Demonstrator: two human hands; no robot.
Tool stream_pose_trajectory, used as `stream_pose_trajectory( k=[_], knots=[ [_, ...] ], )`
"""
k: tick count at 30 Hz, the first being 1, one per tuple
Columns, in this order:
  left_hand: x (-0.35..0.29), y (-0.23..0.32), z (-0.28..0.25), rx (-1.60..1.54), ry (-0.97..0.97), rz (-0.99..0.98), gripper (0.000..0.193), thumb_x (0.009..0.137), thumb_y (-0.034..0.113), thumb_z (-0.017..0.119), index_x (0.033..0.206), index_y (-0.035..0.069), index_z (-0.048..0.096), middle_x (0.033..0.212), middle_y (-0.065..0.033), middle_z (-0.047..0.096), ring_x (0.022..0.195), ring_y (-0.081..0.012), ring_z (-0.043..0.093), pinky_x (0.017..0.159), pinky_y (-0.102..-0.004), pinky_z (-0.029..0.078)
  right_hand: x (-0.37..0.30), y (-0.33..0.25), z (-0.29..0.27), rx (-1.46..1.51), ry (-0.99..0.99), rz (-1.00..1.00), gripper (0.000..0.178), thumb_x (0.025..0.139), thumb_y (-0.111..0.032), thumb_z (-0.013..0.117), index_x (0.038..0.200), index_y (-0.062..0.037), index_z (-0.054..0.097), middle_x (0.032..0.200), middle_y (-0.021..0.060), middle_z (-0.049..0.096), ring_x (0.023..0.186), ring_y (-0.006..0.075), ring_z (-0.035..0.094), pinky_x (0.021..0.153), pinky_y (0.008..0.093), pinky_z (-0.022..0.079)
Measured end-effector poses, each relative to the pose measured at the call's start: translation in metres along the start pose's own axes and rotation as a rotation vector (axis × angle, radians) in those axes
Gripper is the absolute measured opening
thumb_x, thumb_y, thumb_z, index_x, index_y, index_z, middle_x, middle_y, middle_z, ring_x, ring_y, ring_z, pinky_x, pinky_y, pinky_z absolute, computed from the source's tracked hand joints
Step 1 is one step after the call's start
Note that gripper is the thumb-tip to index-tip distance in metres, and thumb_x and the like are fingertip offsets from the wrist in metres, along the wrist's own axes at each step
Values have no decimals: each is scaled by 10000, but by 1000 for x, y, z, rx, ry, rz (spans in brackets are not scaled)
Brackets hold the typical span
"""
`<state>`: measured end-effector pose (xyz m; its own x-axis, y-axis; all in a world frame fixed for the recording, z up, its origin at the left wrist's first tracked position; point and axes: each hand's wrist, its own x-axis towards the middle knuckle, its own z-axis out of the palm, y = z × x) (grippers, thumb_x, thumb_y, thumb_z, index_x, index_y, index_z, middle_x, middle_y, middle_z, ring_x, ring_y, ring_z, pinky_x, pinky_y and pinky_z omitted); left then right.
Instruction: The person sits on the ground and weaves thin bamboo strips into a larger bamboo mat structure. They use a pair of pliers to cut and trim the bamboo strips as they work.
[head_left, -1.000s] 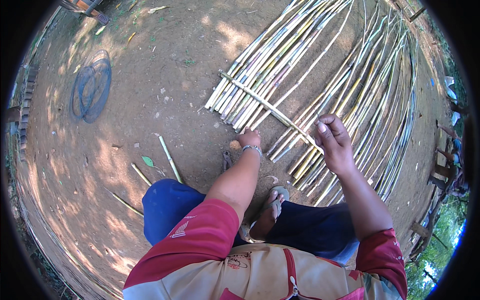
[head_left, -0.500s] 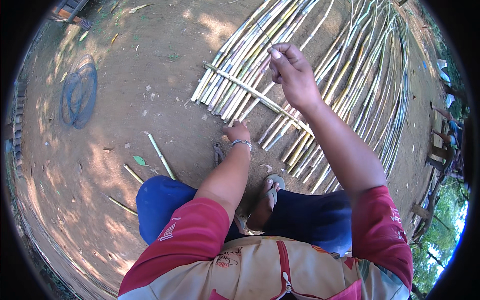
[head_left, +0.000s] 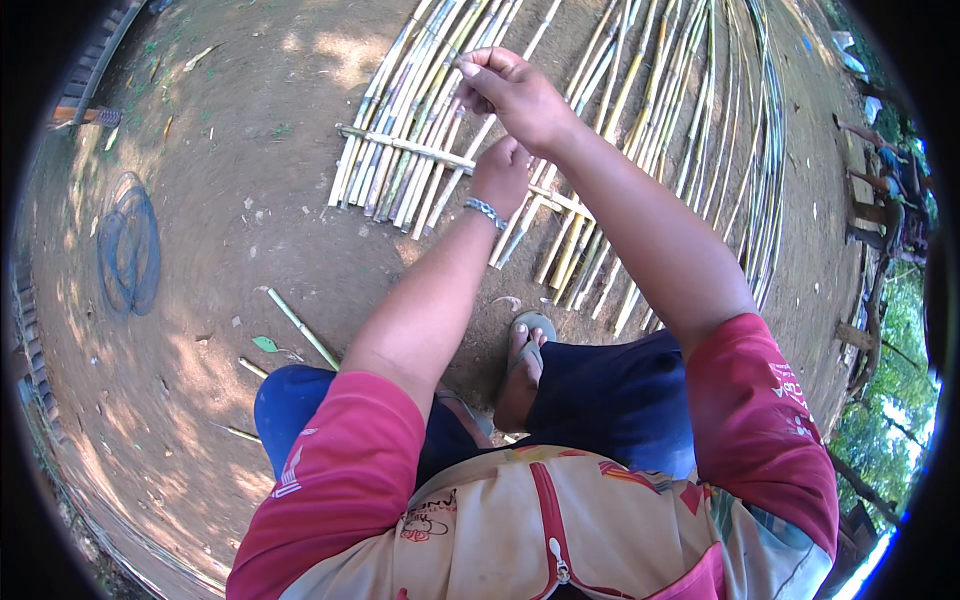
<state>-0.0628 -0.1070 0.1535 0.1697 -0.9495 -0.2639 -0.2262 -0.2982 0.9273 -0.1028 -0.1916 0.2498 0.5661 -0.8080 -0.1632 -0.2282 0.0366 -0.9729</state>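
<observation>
Dirt ground (head_left: 330, 262) w/ poles (head_left: 400, 105), dark mesh (head_left: 128, 245) far L.
Our R hand (head_left: 522, 98) pinches thin strand (head_left: 446, 42); L hand (head_left: 502, 175) curled by crosspiece (head_left: 430, 151), can't tell hold.

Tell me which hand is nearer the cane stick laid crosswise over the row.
Left. The left hand is right at the crosswise cane stick, hiding part of it; the right hand is farther out, beyond that stick.
</observation>
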Motion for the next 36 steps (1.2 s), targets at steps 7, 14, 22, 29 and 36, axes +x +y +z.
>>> stream_pose_trajectory(
  k=[7,14,22,29,36],
  knots=[
    [18,-27,-21,-92,47,-33,338,1056,172,476,1326,36,627,961,-48,744,858,-122,671,817,-285,535,-71,130,-99,-1170,-413,459,400,1016,-277,406,1071,-11,700,1019,204,692,952,345,685,912,448,540],
    [23,-15,-8,13,-75,28,352,1053,162,476,1352,33,611,1009,-66,757,895,-113,682,842,-273,534,-205,179,-28,-1292,-334,837,373,930,-133,556,1284,-16,537,1192,160,704,1245,300,589,1108,459,393],
    [27,-48,43,66,-232,9,353,1039,133,487,1332,-26,601,1077,-75,754,919,-123,683,887,-270,532,-247,191,0,-1102,-393,811,296,905,-103,578,1197,-78,617,1198,189,701,1099,341,686,964,461,498],
    [41,-55,41,-141,-179,-128,211,1035,128,535,1132,-2,670,1024,-47,736,856,-114,663,812,-259,536,-265,217,-7,-905,-504,760,375,921,-137,557,1286,-66,609,1188,188,695,1121,368,664,939,454,532],
    [36,-31,10,-159,-84,-94,202,1030,123,511,1054,23,685,988,-49,732,863,-115,684,793,-266,527,-295,259,-45,-1105,-733,914,305,790,-38,669,1082,-69,753,1137,176,719,1077,348,687,898,439,552]
  ],
)
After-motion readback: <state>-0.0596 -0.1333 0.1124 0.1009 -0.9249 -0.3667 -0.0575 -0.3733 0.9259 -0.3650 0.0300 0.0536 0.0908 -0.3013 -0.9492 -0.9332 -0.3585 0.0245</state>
